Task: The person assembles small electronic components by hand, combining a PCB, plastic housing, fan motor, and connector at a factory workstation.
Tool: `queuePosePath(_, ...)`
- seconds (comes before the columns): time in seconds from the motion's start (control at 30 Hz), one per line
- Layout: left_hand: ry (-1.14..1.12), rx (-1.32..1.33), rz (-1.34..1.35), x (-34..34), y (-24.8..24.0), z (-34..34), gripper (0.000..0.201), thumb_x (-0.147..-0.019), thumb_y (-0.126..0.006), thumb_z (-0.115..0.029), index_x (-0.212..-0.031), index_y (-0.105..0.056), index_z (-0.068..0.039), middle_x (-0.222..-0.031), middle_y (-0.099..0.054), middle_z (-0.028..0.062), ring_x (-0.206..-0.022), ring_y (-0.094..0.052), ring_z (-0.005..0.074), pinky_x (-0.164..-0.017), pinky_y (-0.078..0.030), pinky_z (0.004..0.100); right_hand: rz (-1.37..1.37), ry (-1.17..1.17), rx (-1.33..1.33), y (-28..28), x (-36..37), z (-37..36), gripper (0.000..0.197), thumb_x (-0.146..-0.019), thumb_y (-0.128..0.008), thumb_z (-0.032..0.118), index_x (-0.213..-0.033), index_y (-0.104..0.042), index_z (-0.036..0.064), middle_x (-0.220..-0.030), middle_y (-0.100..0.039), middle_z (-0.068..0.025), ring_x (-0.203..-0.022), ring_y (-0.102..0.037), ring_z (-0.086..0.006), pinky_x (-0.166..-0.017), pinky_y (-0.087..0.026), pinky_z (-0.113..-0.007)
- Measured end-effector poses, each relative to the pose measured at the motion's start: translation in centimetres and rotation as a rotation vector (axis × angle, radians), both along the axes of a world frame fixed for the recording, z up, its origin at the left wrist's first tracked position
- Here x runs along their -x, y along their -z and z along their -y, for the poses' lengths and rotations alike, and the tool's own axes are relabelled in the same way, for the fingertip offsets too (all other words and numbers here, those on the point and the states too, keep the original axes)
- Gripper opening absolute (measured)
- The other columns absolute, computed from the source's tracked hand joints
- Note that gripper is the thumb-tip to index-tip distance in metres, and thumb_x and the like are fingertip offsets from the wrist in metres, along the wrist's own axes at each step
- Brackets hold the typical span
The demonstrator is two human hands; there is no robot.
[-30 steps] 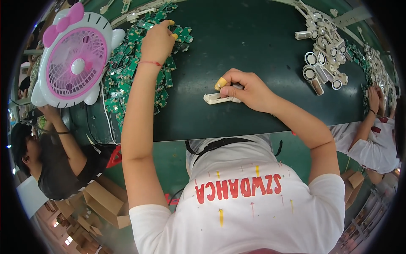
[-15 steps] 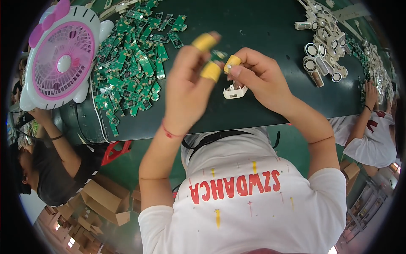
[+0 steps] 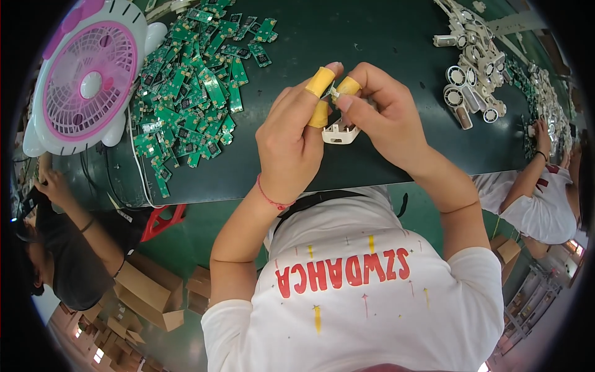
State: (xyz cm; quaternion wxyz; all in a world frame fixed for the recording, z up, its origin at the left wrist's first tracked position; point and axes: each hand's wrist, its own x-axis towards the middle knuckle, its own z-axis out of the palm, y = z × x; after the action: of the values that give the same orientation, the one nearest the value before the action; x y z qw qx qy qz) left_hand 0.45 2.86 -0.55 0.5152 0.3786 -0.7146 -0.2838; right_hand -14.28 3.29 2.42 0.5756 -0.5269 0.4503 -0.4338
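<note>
My left hand (image 3: pixel 290 127) wears yellow covers on its thumb and forefinger. Its fingers are closed in a pinch on a small circuit board (image 3: pixel 328 90), of which only a sliver shows between the fingertips. Close against it, my right hand (image 3: pixel 392 118) is closed too, with one yellow-covered finger. A white plastic housing (image 3: pixel 340 134) with a small slot in its end hangs under the right thumb and fingers, which grip it. A tiny pale metallic piece (image 3: pixel 334 93) shows at the right fingertips. The housing's upper part is hidden by the fingers.
Left on the dark green table (image 3: pixel 279 186) spreads a heap of green circuit boards (image 3: pixel 192 93). Beyond it stands a pink and white fan (image 3: pixel 87 87). White housings with round grilles (image 3: pixel 474 87) lie at the right. Co-workers sit on both sides; cardboard boxes (image 3: pixel 149 288) stand on the floor.
My left hand has come down and right, its fingertips now meeting the right hand's at the housing. My right hand has barely moved. The view has shifted slightly.
</note>
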Motion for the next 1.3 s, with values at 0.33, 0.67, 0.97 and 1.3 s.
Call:
queuePosePath(0.33,-0.026,0.137,0.097,-0.7,-0.5,-0.3,0.041,-0.067,-0.051,0.012,-0.106,-0.059,0.002,-0.102,-0.064,0.0106,-0.069,-0.057,0.0246,-0.064,-0.047,0.0306,0.057,-0.035,-0.073,-1.1,-0.5,-0.8,0.011,-0.088,-0.052,0.011,-0.085,-0.051,0.0015,-0.072,-0.054,-0.0006,-0.064,-0.048,-0.0038,-0.057,-0.039,-0.019)
queuePosePath(0.67,-0.007,0.185,0.105,-1.2,-1.2,0.7,0.042,-0.069,-0.051,0.008,-0.11,-0.059,-0.001,-0.104,-0.063,0.0105,-0.072,-0.058,0.0271,-0.068,-0.047,0.0313,0.16,-0.079,-0.084,-1.4,-0.6,0.5,0.012,-0.087,-0.054,0.012,-0.083,-0.052,-0.0002,-0.073,-0.056,-0.0008,-0.065,-0.049,-0.0038,-0.057,-0.04,-0.021)
queuePosePath(0.97,0.713,-1.131,-0.692,-1.6,1.4,-0.1,0.024,-0.091,-0.043,-0.018,-0.112,-0.051,-0.01,-0.078,-0.056,0.0035,-0.059,-0.057,0.0147,-0.047,-0.045,0.024,-0.417,-0.173,1.019,-0.5,0.1,1.9,0.011,-0.069,-0.064,0.006,-0.076,-0.055,0.0068,-0.111,-0.059,-0.0075,-0.095,-0.057,-0.024,-0.081,-0.044,-0.038)
queuePosePath(1.3,0.51,-1.215,-0.857,-1.7,-1.0,-0.7,0.039,-0.094,-0.042,-0.018,-0.131,-0.037,-0.006,-0.103,-0.058,0.0107,-0.078,-0.063,0.0222,-0.066,-0.054,0.0306,-0.883,-0.243,1.113,-2.7,2.5,2.5,0.028,-0.07,-0.063,0.007,-0.097,-0.056,0.0081,-0.095,-0.061,-0.0066,-0.085,-0.059,-0.0228,-0.076,-0.04,-0.037)
